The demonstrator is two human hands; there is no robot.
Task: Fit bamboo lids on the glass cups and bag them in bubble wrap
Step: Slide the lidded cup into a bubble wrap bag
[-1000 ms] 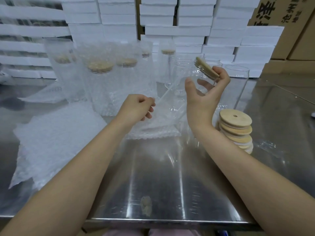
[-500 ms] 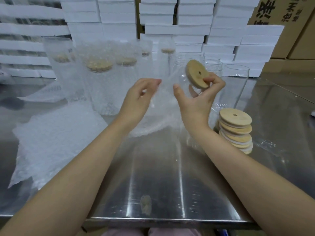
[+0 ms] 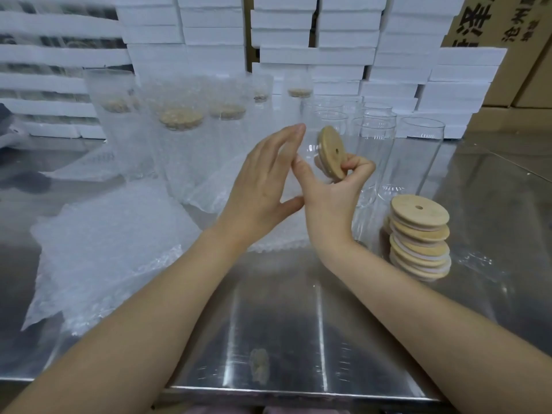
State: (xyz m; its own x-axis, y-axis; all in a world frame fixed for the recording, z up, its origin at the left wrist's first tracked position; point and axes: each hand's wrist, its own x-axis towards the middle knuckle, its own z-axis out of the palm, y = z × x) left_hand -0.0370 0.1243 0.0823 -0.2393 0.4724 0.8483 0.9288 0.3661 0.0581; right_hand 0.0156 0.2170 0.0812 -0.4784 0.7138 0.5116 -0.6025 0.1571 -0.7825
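The right hand (image 3: pixel 331 198) is pinching a lid (image 3: pixel 332 153) on its edge above the table (image 3: pixel 283 324), likely getting it ready for a cup, while the left hand (image 3: pixel 265 180) is hovering beside it, wide open and holding nothing. Spare lids (image 3: pixel 419 237) are sitting in a pile close by for easy grabbing. Bare cups (image 3: pixel 421 150) are standing behind, and I cannot tell if clear glass is hanging under the held lid.

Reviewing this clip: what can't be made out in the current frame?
Head view:
- Whether the bamboo lid pinched by the right hand sits on a glass cup: clear glass merges with the bare cups behind.
- Print on the cardboard box: cut by the top edge.
- Dark object at the left edge: cut off, blurred.
- Count of wrapped cups: bubble wrap hazes them.
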